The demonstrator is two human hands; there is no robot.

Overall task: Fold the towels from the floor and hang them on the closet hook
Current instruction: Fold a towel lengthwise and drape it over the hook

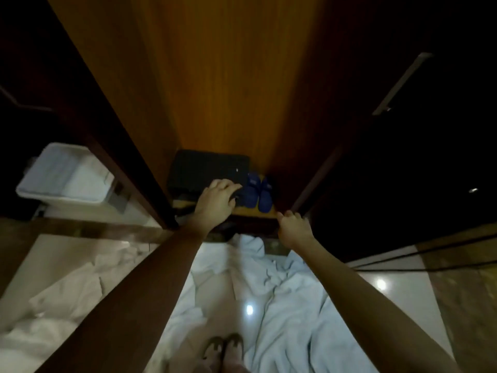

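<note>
Left hand (pixel 219 200) is reached forward to the closet (pixel 228 90) floor, fingers extended and loose, over the near edge of a black case (pixel 209 169); nothing is seen in its grasp, and contact with the case cannot be confirmed. Right hand (pixel 293 228) is to the right of it and nearer, fingers curled, close to the lower edge of the right door (pixel 317 181); whether it grips the door or anything else cannot be determined. Blue slippers (pixel 259 192) stand just right of the case. Neither hand holds a towel. A crumpled towel (pixel 285 305) lies unfolded on the floor (pixel 403 275) under the right arm, reaching to the closet threshold; a second towel (pixel 67 300) lies bunched to the near left. The person's feet (pixel 223 348) stand between the two. A white bin (pixel 64 173) sits at far left, outside the closet. No hook is visible. Assessment: task not started as far as shown; nothing is folded or hung, and picking up, folding and hanging all remain.
</note>
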